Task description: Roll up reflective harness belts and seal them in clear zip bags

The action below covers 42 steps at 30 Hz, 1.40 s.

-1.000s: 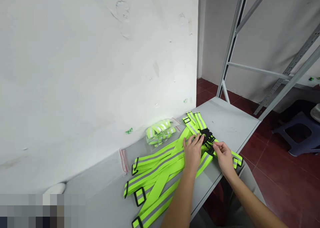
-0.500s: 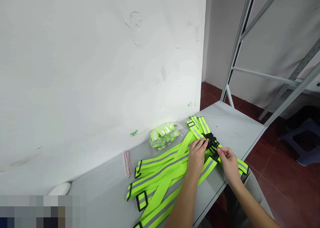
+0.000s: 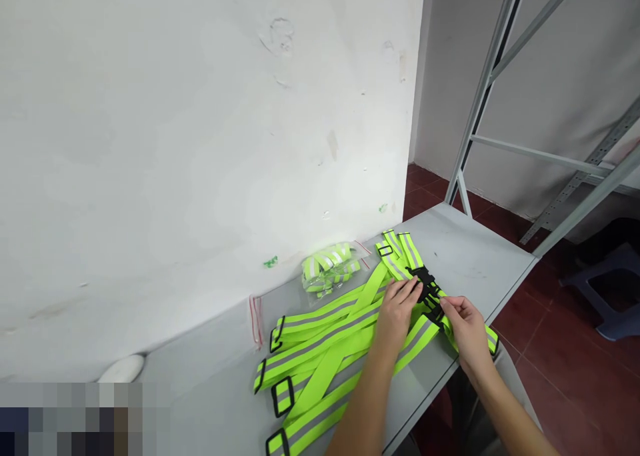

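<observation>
Neon-yellow reflective straps [image 3: 327,326] with grey stripes and black plastic sliders lie spread on the grey table. At their right end sits a cluster of black side-release buckles [image 3: 427,288]. My left hand [image 3: 399,313] rests on the straps, fingers stretched out and fingertips touching the left edge of the upper buckle; its thumb is hidden. Beside the lower buckles, my right hand [image 3: 465,323] is closed in a pinch on a strap close to the black plastic. Its fingers partly cover that strap, whose end hangs towards the table's front edge.
Against the white wall lies a clear zip bag [image 3: 330,273] with folded reflective straps inside. A flat clear bag with red zip lines [image 3: 256,323] lies left of it. A metal rack frame [image 3: 483,103] rises at the table's right end; a blue stool [image 3: 607,283] stands on the red floor.
The view has shifted slightly. Both hands stay at the buckles, and the right hand keeps its pinch beside the lower ones with little visible movement.
</observation>
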Each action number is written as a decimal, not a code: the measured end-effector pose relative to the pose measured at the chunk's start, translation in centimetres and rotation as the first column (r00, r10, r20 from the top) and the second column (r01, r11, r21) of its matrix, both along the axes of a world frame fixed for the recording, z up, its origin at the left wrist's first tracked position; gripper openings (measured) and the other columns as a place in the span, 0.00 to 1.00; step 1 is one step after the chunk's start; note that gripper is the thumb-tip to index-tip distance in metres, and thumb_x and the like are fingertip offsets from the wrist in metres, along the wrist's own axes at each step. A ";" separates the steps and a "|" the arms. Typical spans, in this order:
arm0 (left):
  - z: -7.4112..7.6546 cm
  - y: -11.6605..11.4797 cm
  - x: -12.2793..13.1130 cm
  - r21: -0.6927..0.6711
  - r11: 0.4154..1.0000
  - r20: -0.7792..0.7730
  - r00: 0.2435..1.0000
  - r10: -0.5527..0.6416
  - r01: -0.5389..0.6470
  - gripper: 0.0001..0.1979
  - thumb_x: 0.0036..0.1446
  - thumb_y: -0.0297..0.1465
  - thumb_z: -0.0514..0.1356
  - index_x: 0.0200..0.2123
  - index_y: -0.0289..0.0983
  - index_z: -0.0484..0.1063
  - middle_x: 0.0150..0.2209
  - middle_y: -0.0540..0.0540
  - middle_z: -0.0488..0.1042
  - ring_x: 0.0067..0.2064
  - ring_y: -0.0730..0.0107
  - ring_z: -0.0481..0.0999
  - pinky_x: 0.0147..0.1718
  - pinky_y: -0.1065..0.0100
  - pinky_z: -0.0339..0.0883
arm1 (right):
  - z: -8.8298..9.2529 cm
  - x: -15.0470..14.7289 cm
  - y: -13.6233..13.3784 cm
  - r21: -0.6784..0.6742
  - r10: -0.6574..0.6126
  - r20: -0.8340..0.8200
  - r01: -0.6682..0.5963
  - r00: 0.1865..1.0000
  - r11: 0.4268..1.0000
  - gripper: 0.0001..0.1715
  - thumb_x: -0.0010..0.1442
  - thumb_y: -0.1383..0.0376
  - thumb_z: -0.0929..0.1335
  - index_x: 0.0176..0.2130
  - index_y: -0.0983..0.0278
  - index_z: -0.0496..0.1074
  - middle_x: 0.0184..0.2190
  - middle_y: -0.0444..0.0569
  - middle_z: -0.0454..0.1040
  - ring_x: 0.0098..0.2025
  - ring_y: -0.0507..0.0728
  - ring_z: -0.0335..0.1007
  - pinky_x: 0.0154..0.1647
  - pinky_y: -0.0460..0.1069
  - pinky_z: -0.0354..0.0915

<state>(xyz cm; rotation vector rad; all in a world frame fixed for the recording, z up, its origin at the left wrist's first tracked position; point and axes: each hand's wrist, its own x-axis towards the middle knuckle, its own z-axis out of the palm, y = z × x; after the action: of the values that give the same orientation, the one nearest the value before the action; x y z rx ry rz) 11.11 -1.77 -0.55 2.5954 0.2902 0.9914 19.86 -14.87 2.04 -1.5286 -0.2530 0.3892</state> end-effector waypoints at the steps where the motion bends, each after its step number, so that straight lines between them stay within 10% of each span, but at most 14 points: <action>1: 0.0 0.0 0.0 -0.002 1.000 0.005 1.000 -0.009 0.009 0.21 0.66 0.23 0.47 0.57 0.41 0.68 0.56 0.46 0.73 0.56 0.64 0.70 0.61 0.52 0.58 | 0.1 0.1 0.0 -0.004 0.009 0.000 -0.009 1.000 1.000 0.23 0.44 0.46 0.75 0.29 0.62 0.73 0.26 0.46 0.76 0.30 0.56 0.71 0.34 0.50 0.67; 13: -0.5 -1.0 0.4 -0.045 0.989 0.055 0.989 -0.137 0.139 0.25 0.64 0.19 0.44 0.60 0.39 0.64 0.57 0.46 0.72 0.61 0.68 0.66 0.64 0.51 0.53 | 0.2 1.6 0.9 -0.085 0.076 0.043 -0.073 0.996 0.994 0.25 0.45 0.46 0.74 0.32 0.63 0.74 0.27 0.48 0.77 0.31 0.57 0.72 0.34 0.52 0.68; 19: 0.5 -1.1 -0.3 -0.018 0.999 -0.230 0.972 -0.045 0.042 0.31 0.58 0.16 0.49 0.62 0.43 0.62 0.61 0.47 0.67 0.67 0.60 0.56 0.64 0.44 0.51 | -0.1 2.3 0.2 -0.223 0.194 0.147 -0.159 0.970 0.962 0.27 0.50 0.45 0.71 0.39 0.63 0.72 0.30 0.49 0.77 0.33 0.59 0.72 0.38 0.54 0.67; 28: 3.0 -3.1 -2.3 -0.118 0.987 -0.356 0.933 0.059 -0.107 0.28 0.64 0.26 0.47 0.67 0.43 0.52 0.67 0.44 0.56 0.69 0.53 0.49 0.63 0.40 0.50 | -2.9 3.6 -6.0 -0.545 0.491 0.634 -0.105 0.598 0.832 0.31 0.61 0.46 0.63 0.59 0.57 0.64 0.56 0.56 0.71 0.57 0.68 0.66 0.53 0.63 0.62; 34: 0.2 -6.2 -3.1 -0.092 0.978 -0.438 0.890 0.129 -0.187 0.28 0.68 0.43 0.45 0.68 0.44 0.49 0.68 0.46 0.53 0.69 0.50 0.48 0.63 0.37 0.46 | -5.8 3.6 -10.2 -0.626 0.575 0.723 0.011 0.383 0.780 0.33 0.59 0.46 0.66 0.59 0.55 0.61 0.62 0.57 0.64 0.61 0.70 0.61 0.57 0.67 0.56; 42: -1.0 -6.3 -2.5 0.046 0.971 -0.475 0.850 0.227 -0.234 0.28 0.67 0.42 0.45 0.68 0.44 0.48 0.68 0.44 0.54 0.69 0.52 0.50 0.63 0.41 0.47 | -6.3 4.5 -12.3 -0.594 0.568 0.777 0.018 0.273 0.804 0.19 0.62 0.56 0.66 0.52 0.56 0.67 0.58 0.53 0.69 0.63 0.67 0.59 0.57 0.63 0.57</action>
<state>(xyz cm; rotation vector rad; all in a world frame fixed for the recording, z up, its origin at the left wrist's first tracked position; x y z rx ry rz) 8.63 -8.04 -1.55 2.8074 0.7452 0.3869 24.35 -27.14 -4.27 -2.1052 -1.5391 -0.2888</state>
